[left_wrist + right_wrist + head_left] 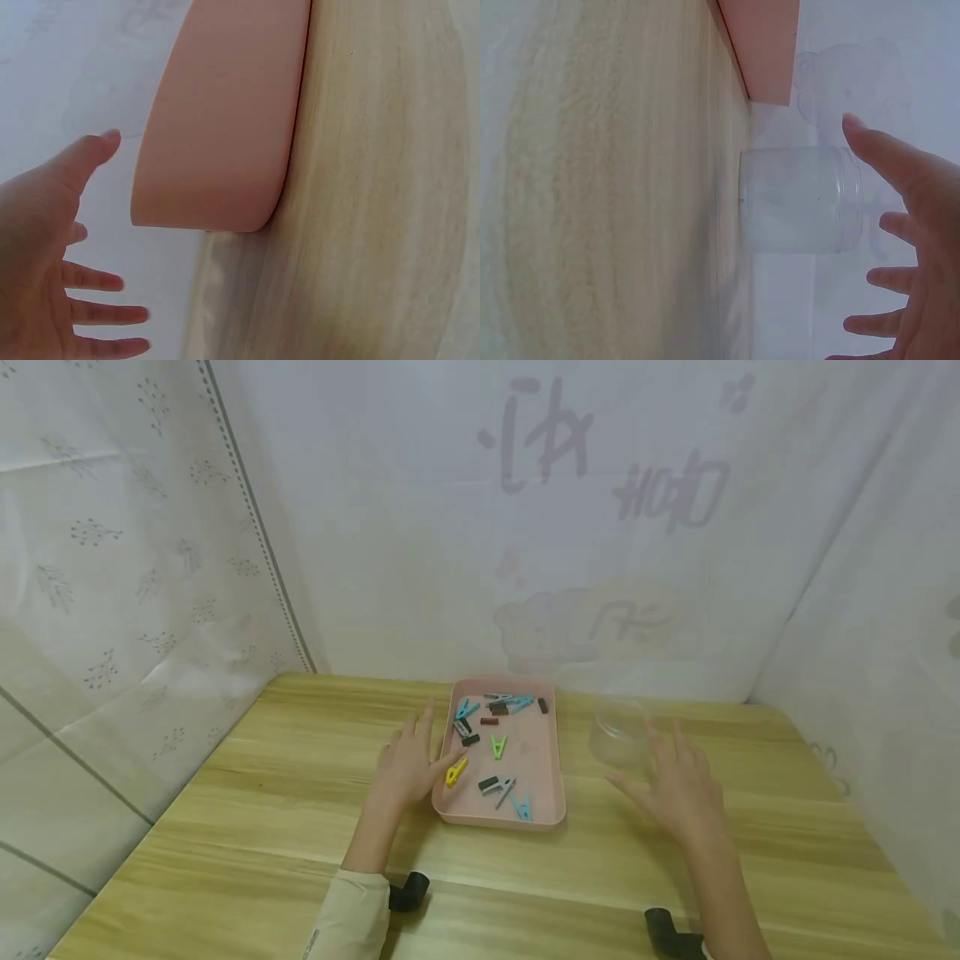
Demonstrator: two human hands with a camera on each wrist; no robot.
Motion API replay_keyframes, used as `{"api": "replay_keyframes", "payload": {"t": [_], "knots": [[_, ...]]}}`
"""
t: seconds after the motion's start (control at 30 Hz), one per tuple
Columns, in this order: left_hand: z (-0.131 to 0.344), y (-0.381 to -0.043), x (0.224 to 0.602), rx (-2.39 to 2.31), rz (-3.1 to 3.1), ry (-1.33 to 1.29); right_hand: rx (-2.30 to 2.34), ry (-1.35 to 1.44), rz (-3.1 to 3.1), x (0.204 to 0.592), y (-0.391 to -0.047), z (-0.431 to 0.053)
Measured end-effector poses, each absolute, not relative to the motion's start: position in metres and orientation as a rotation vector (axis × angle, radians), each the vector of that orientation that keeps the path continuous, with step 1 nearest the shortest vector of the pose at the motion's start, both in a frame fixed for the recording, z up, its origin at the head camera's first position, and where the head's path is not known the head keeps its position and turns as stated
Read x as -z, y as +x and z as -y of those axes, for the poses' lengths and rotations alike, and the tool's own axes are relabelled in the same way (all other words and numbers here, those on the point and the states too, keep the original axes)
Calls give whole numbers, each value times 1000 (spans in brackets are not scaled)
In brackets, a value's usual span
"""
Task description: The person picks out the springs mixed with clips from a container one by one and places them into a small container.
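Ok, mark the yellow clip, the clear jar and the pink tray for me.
Yellow clip point(453, 774): head view, on its body.
Clear jar point(791, 199): right wrist view, on its side wall.
Pink tray point(536, 772): head view, on a bare patch of its floor.

Your left sleeve is pale cream, with a small dark marking along its outer edge. A black, elbow-shaped piece with a rounded end juts out beside its cuff. A similar bent black piece shows beside your right forearm. Your fingers are bare.
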State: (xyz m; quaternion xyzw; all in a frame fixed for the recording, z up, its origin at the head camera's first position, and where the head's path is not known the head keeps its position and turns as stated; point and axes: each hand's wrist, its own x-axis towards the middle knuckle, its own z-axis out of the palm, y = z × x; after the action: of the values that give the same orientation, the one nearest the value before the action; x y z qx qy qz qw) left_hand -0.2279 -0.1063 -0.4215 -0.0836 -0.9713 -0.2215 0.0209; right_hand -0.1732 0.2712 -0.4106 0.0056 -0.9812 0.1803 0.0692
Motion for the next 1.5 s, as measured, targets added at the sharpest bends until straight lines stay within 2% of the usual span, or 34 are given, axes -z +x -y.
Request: {"api": "replay_keyframes", "payload": {"t": [0.53,0.87,1.5], "knots": [[106,-226,421,916,3004,-218,-589,166,2653,411,-176,-264],[104,-230,425,1094,2936,-291,-658,233,2563,405,-175,-253],[99,-227,418,1259,2929,-362,-702,352,2638,396,-175,-223]]}}
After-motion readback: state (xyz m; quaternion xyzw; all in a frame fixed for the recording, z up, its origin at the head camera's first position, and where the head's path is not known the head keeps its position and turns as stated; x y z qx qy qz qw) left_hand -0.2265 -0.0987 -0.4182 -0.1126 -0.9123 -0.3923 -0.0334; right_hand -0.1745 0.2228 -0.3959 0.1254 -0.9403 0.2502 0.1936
